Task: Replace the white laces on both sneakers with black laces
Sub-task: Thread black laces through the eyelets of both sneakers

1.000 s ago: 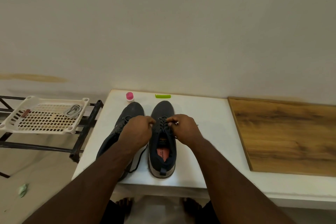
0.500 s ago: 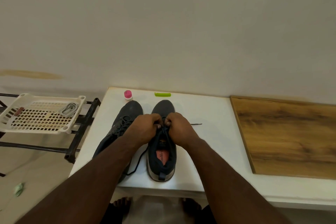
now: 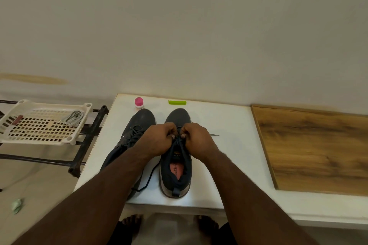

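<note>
- Already well along, by my reading: the right-hand sneaker (image 3: 176, 167) stands on the white table (image 3: 229, 145) with a black lace (image 3: 180, 142) threaded up its eyelets, and both hands work at the top of the lacing.
- Left hand (image 3: 157, 141) and right hand (image 3: 196, 139) are brought close together over the tongue, fingers curled, each pinching what looks like a strand of that black lace; exactly how the strands cross between the fingertips is hidden.
- One aglet end (image 3: 215, 135) lies on the table just right of the right hand, and a loose black strand (image 3: 148, 180) trails down between the two shoes toward the near table edge.
- The left-hand sneaker (image 3: 131, 145) sits just beside it, partly under the left forearm; dark laces show across its upper, so it seems relaced, though I cannot tell whether they are tied.
- No white lace is left on either shoe; the pale coil (image 3: 72, 118) in the white perforated basket (image 3: 39, 137) on the rack to the left may be the removed laces, but it is too small to be sure.
- What remains, as I judge it: finishing the knot or final tightening on the right-hand sneaker.
- Farther back on the table stand a pink-capped bottle (image 3: 139, 103) and a green clip-like item (image 3: 177, 102); a wooden board (image 3: 318, 149) lies to the right.
</note>
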`<action>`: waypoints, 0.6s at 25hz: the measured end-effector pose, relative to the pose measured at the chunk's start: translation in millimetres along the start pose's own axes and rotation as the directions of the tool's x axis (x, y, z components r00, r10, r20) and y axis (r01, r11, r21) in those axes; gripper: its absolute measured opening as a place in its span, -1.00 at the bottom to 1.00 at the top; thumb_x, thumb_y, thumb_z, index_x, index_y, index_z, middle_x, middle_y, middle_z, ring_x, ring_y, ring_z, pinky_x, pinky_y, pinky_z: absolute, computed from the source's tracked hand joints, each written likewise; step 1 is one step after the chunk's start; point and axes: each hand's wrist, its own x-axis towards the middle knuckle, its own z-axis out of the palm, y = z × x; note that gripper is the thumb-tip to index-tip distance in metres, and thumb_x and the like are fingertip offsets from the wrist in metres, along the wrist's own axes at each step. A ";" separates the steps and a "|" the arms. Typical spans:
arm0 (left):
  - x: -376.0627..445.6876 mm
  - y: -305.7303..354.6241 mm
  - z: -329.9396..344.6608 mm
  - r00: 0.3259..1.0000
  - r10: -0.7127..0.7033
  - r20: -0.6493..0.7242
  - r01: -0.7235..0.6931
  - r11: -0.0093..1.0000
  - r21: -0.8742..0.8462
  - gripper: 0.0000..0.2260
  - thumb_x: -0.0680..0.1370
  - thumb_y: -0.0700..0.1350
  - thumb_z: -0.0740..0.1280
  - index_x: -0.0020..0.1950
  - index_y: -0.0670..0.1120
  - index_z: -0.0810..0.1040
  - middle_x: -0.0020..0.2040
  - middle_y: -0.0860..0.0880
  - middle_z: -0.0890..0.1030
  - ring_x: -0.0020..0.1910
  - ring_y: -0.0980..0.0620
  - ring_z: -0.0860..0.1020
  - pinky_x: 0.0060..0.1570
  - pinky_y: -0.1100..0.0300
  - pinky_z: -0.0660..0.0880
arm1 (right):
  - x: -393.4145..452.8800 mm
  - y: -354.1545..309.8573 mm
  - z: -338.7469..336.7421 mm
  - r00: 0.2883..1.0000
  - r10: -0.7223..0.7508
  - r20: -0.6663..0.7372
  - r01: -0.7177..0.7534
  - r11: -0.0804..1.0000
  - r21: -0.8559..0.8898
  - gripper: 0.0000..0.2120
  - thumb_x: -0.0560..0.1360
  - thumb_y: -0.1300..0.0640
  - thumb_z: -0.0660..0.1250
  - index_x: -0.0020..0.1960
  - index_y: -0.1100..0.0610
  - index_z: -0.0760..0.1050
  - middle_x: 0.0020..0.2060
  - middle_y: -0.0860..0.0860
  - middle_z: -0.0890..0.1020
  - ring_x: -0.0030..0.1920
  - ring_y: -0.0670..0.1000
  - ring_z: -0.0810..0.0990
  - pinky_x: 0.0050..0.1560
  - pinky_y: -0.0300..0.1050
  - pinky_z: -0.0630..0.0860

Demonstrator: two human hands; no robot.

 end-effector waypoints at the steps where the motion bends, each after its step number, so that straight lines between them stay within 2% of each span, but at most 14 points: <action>1: -0.4 0.0 -0.1 0.999 -0.031 -0.005 0.031 0.999 -0.018 -0.92 0.56 -0.14 0.29 -0.08 0.03 0.52 -0.25 0.05 0.59 -0.29 0.11 0.52 -0.29 0.24 0.34 | -0.1 0.2 2.9 0.999 0.029 -0.022 -0.028 0.999 0.022 -0.82 0.54 0.31 0.23 -0.17 0.09 0.47 -0.22 -0.02 0.54 -0.22 -0.03 0.47 -0.26 -0.20 0.33; 4: -2.4 1.0 -2.4 0.996 -0.086 0.009 0.086 0.996 -0.028 -0.91 0.57 -0.12 0.29 -0.08 0.08 0.50 -0.20 0.05 0.61 -0.22 0.05 0.57 -0.29 0.27 0.38 | -2.9 1.2 3.5 0.994 0.104 -0.042 -0.098 0.988 0.118 -0.83 0.56 0.29 0.27 -0.15 0.08 0.50 -0.23 -0.06 0.57 -0.20 -0.03 0.54 -0.19 -0.14 0.50; 7: -8.1 1.0 -12.9 0.979 -0.157 0.131 0.155 0.988 0.025 -0.91 0.63 -0.05 0.26 0.13 0.06 0.43 -0.06 -0.04 0.63 -0.18 0.04 0.62 -0.18 0.19 0.52 | -10.6 2.1 -9.1 0.989 0.141 -0.047 -0.121 0.947 0.297 -0.93 0.57 0.14 0.37 -0.09 0.05 0.58 -0.18 -0.04 0.63 -0.15 -0.01 0.64 -0.15 -0.06 0.64; 8: -12.8 1.7 -19.7 0.960 -0.198 0.198 0.194 0.980 0.038 -0.84 0.64 -0.01 0.26 0.20 0.05 0.40 -0.04 -0.04 0.63 -0.21 0.07 0.63 -0.19 0.19 0.54 | -13.9 1.0 -16.3 0.981 0.180 -0.075 -0.134 0.903 0.408 -0.94 0.57 0.11 0.39 -0.08 0.06 0.61 -0.18 -0.02 0.66 -0.16 -0.01 0.66 -0.18 -0.09 0.65; 10: -22.4 5.0 -38.7 0.931 -0.239 0.275 0.234 0.971 0.050 -0.75 0.61 0.01 0.32 0.27 0.02 0.42 -0.04 -0.05 0.63 -0.23 0.08 0.64 -0.22 0.21 0.56 | -17.3 -4.0 -34.2 0.939 0.321 -0.123 -0.155 0.715 0.682 -0.96 0.57 0.14 0.40 -0.03 0.07 0.63 -0.19 0.05 0.68 -0.25 -0.02 0.64 -0.25 -0.15 0.62; 12: -30.9 16.0 -64.5 0.951 -0.217 0.222 0.245 0.963 -0.109 -0.77 0.58 -0.09 0.38 0.24 -0.03 0.51 -0.04 -0.09 0.64 -0.26 0.07 0.60 -0.25 0.22 0.56 | -16.4 -15.9 -60.5 0.900 0.404 -0.164 -0.075 0.515 0.854 -0.88 0.59 0.25 0.35 0.08 0.08 0.60 -0.20 0.10 0.66 -0.34 -0.03 0.60 -0.27 -0.15 0.60; 13: -34.2 24.1 -78.5 0.962 -0.207 0.177 0.248 0.934 -0.257 -0.80 0.58 -0.16 0.38 0.20 -0.04 0.55 -0.07 -0.09 0.64 -0.30 0.08 0.56 -0.32 0.24 0.53 | -14.5 -23.9 -75.5 0.893 0.405 -0.197 -0.017 0.467 0.884 -0.82 0.60 0.29 0.32 0.12 0.07 0.57 -0.19 0.10 0.65 -0.36 -0.04 0.58 -0.28 -0.14 0.60; 15: -40.8 45.3 -108.3 0.975 -0.204 0.089 0.220 0.821 -0.527 -0.84 0.58 -0.24 0.35 0.12 -0.04 0.60 -0.21 -0.06 0.62 -0.39 0.13 0.50 -0.44 0.28 0.44 | -13.5 -45.6 -106.1 0.885 0.358 -0.297 0.099 0.478 0.873 -0.80 0.61 0.30 0.30 0.12 0.05 0.57 -0.18 0.08 0.64 -0.36 -0.05 0.59 -0.26 -0.15 0.61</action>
